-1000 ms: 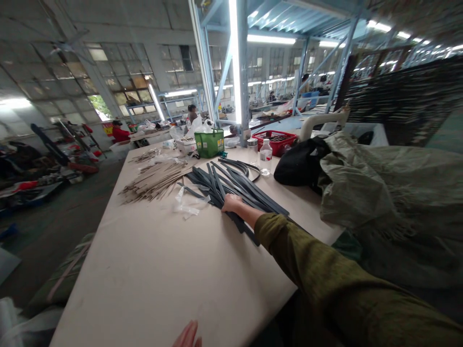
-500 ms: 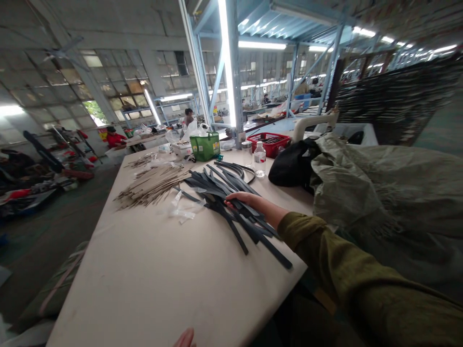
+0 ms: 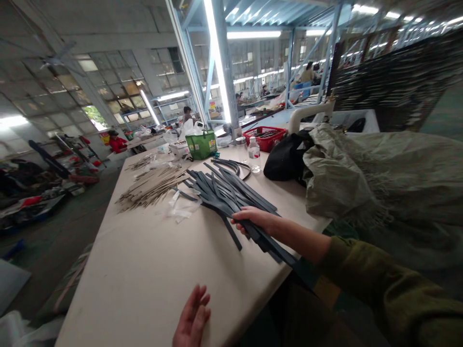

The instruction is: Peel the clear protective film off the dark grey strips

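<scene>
A bundle of long dark grey strips (image 3: 224, 193) lies fanned across the pale table (image 3: 152, 270). My right hand (image 3: 253, 219) is closed round the near ends of several strips, which stick out past the table's right edge. My left hand (image 3: 193, 318) rests flat and open on the table near its front edge, fingers together, holding nothing. A heap of thin tan strips (image 3: 152, 185) lies left of the dark ones, with crumpled clear plastic (image 3: 181, 207) between the two piles.
At the table's far end stand a green basket (image 3: 201, 144), a glass jar (image 3: 241, 148), a water bottle (image 3: 254, 154) and a red basket (image 3: 267, 137). A black bag (image 3: 284, 159) and a big grey-green sack (image 3: 361, 178) lie on the right. People work at far benches.
My right hand has drawn the dark strips toward me and closed on them; their ends now overhang the table edge. My left hand has come further into view on the table.
</scene>
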Tool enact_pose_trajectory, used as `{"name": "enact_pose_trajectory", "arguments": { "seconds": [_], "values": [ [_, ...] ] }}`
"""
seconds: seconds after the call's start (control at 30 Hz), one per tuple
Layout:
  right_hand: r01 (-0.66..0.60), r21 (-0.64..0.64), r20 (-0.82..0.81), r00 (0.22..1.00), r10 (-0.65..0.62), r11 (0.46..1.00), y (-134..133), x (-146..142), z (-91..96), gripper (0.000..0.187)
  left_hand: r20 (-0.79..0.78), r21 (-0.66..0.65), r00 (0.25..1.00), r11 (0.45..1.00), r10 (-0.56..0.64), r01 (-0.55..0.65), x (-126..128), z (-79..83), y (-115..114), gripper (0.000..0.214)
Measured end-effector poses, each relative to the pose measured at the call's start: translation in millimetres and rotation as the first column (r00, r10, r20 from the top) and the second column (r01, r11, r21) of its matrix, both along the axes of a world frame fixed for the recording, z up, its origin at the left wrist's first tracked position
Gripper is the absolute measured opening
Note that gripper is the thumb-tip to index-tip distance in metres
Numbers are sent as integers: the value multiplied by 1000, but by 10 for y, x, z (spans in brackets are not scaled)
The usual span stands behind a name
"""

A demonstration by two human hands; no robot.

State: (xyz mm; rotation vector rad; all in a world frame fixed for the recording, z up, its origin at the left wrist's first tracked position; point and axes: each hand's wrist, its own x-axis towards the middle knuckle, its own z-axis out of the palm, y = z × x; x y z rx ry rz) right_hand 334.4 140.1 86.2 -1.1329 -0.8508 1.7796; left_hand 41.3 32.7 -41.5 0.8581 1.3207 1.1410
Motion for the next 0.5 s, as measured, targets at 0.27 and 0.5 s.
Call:
{"name": "enact_pose_trajectory", "arguments": {
  "seconds": [0.27, 0.5],
  "values": [
    [-315, 116, 319, 910, 265, 942, -1205, 347, -129, 28, 769, -140, 583, 820, -264, 555, 1623, 624, 251, 43],
    [-286, 129, 603, 783, 154, 950, -2205, 844, -581, 38, 901, -213, 432, 916, 49, 340, 1924, 667, 563, 22]
  ]
}}
